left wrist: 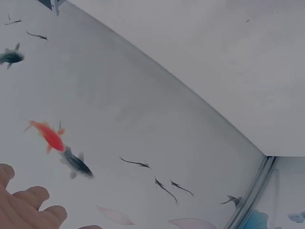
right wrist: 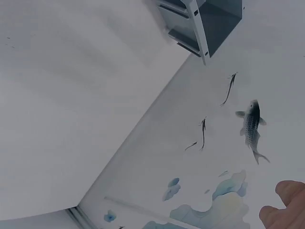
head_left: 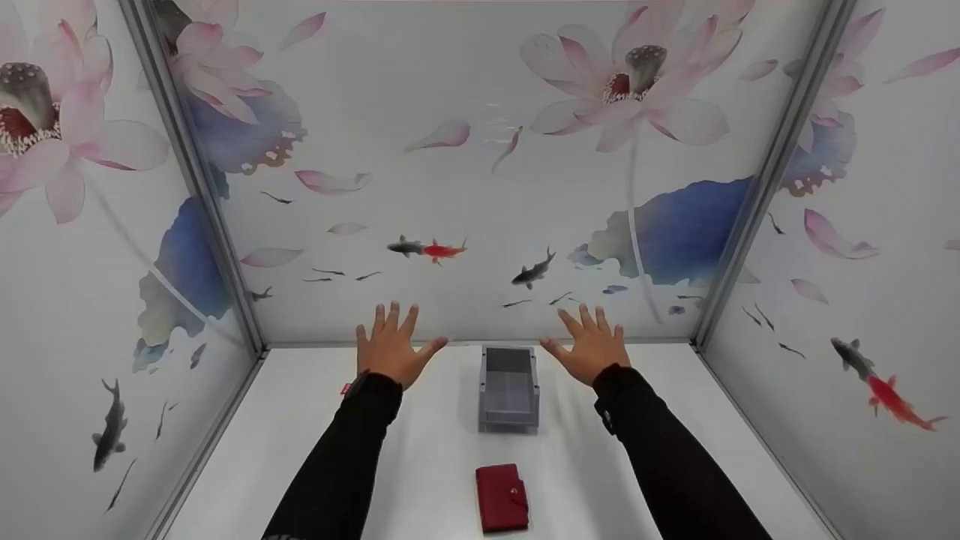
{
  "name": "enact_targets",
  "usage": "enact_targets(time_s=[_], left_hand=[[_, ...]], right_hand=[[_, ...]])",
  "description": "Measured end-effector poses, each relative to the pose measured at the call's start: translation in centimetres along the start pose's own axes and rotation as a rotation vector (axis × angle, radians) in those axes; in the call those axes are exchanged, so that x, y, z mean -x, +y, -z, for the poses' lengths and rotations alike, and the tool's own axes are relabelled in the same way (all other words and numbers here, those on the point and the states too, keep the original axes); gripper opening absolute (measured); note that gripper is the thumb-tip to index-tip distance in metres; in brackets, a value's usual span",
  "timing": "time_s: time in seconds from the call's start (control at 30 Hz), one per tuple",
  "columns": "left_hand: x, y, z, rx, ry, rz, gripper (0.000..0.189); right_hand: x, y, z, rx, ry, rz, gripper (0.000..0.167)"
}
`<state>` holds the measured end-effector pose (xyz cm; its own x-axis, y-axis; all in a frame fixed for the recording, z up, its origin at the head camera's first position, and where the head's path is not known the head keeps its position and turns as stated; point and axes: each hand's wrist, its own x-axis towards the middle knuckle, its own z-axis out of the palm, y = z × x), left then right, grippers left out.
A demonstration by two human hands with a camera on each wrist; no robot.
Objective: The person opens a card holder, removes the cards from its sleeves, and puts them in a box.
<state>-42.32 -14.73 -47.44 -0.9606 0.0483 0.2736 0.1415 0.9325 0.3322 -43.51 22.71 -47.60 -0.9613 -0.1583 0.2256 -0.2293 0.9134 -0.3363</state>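
My left hand (head_left: 391,351) is held out with fingers spread, left of a grey plastic box (head_left: 510,418). On the box's other side my right hand (head_left: 592,348) is stretched out the same way, fingers apart. Neither hand holds anything. The open-topped box stands near the back of the white table. Closer to me lies a red wallet (head_left: 502,498) with a snap strap on its right side. Fingertips of the left hand (left wrist: 28,205) show at the lower left of the left wrist view. In the right wrist view, part of the right hand (right wrist: 288,207) and the grey box (right wrist: 202,26) appear.
White panels with painted lotus flowers and fish rise at the back (head_left: 480,187), left and right of the table (head_left: 300,435). Grey metal posts (head_left: 772,172) join them at the corners.
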Motion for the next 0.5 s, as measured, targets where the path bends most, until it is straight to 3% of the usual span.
enact_targets(time_s=[0.27, 0.5], left_hand=[[1.2, 0.2, -2.2, 0.009, -0.024, -0.072, 0.096], [3.5, 1.0, -4.1, 0.027, 0.036, -0.235, 0.068]], right_hand=[[0.2, 0.4, -1.8, -0.014, -0.007, 0.016, 0.086], [1.6, 0.5, -3.6, 0.004, 0.002, 0.048, 0.081]])
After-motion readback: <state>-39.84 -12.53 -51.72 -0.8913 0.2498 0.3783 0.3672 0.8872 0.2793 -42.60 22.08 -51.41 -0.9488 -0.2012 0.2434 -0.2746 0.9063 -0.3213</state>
